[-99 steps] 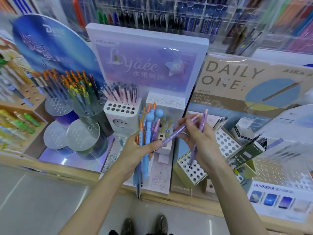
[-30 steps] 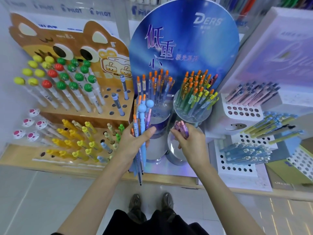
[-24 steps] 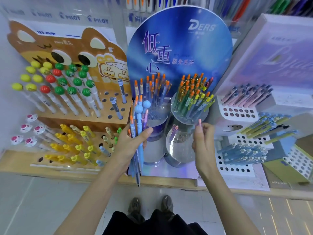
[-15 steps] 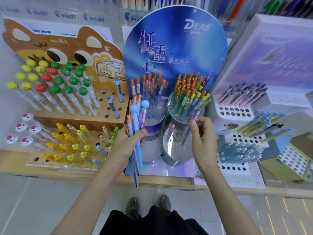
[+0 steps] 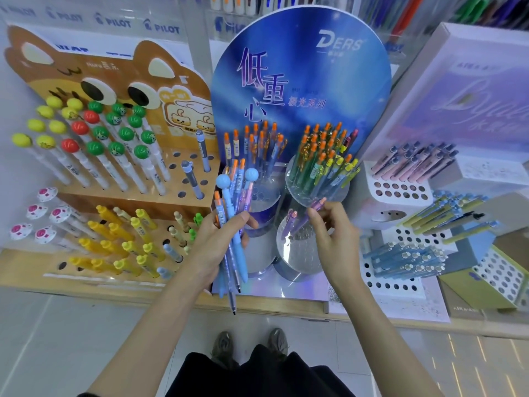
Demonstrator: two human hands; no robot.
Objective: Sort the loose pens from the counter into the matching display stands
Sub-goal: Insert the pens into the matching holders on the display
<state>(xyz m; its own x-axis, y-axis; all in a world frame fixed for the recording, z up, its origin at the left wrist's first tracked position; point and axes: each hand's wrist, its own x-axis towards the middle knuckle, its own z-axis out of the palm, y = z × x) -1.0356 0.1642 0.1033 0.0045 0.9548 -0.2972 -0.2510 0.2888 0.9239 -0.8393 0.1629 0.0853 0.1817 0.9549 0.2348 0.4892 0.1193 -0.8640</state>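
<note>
My left hand (image 5: 217,239) grips a bundle of loose pens (image 5: 233,213): blue ones with round ball tops and some with orange clickers. My right hand (image 5: 335,236) pinches a purple pen (image 5: 310,213) by its upper end, its tip down in a hole of the low clear round holder (image 5: 303,253). Another purple pen (image 5: 289,227) stands in that same holder. Behind it a taller clear holder (image 5: 317,184) is packed with orange-topped pens, under the blue DERS sign (image 5: 300,81).
A brown cartoon-face stand (image 5: 114,156) with ball-topped and yellow pens fills the left. White perforated stands (image 5: 400,190) with pink and blue pens sit right, and a green perforated box (image 5: 492,276) at far right. The counter's wooden edge (image 5: 286,306) runs in front.
The view swung left from the purple and beige displays to the DERS stand. My right hand put one purple pen in the low clear holder and now lowers a second into it.
</note>
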